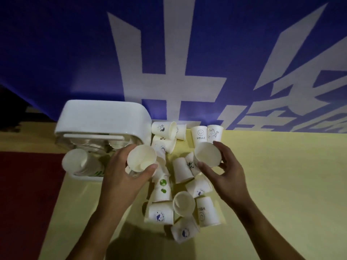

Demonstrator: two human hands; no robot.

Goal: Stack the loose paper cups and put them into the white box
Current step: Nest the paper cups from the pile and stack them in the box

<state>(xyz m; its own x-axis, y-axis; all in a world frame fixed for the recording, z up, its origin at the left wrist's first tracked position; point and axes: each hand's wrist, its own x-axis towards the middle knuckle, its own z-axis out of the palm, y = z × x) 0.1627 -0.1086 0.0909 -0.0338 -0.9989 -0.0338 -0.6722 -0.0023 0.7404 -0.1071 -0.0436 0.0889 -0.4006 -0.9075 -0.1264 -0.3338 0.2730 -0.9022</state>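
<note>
My left hand (pixel 122 171) grips a white paper cup (pixel 141 157) with its mouth facing me, just right of the white box (pixel 82 178). My right hand (pixel 228 171) holds another white paper cup (pixel 207 154), mouth also toward me, a short gap away from the first. A stack of cups (pixel 80 163) lies on its side in the box. Several loose cups lie scattered below and between my hands, among them one with green dots (pixel 162 190), an open-mouthed one (pixel 183 203) and an upside-down HELLO cup (pixel 207 211).
The box's white hinged lid (pixel 103 117) stands open behind the box. More cups stand or lie near the wall, including a HELLO cup (pixel 200 136) and a bear cup (pixel 215 133). A blue banner (pixel 56 53) hangs behind the yellow table (pixel 281 184); red cloth (pixel 28 194) covers the left.
</note>
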